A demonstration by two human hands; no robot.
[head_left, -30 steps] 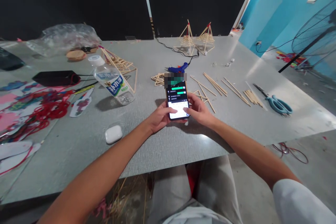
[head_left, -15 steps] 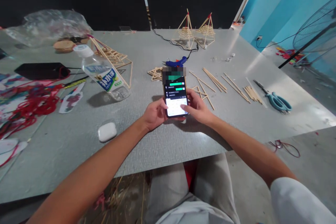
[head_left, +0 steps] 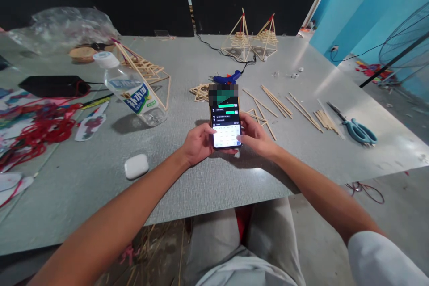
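A smartphone (head_left: 225, 118) is held upright between both hands, above the near part of the table. Its lit screen shows a chat with green bubbles and a white keyboard. My left hand (head_left: 199, 144) is closed around the phone's left side, its thumb over the keyboard's left edge. From the right, my right hand (head_left: 257, 137) grips the phone, the thumb at the keyboard's lower right. Behind the phone lie a flat wooden-stick frame (head_left: 200, 93) and a blue glue gun (head_left: 228, 77). Another stick frame (head_left: 259, 118) is partly hidden by the phone and right hand.
Left are a plastic bottle (head_left: 136, 96), a white earbud case (head_left: 136, 166), red cords (head_left: 40, 132) and a black box (head_left: 53, 86). Loose sticks (head_left: 276, 102) and blue-handled scissors (head_left: 358, 130) lie right. Two stick pyramids (head_left: 241, 40) stand at the back.
My right thumb has shifted right, from the keyboard's middle to its lower right edge. My left thumb has risen slightly over the keys. The phone stays in both hands.
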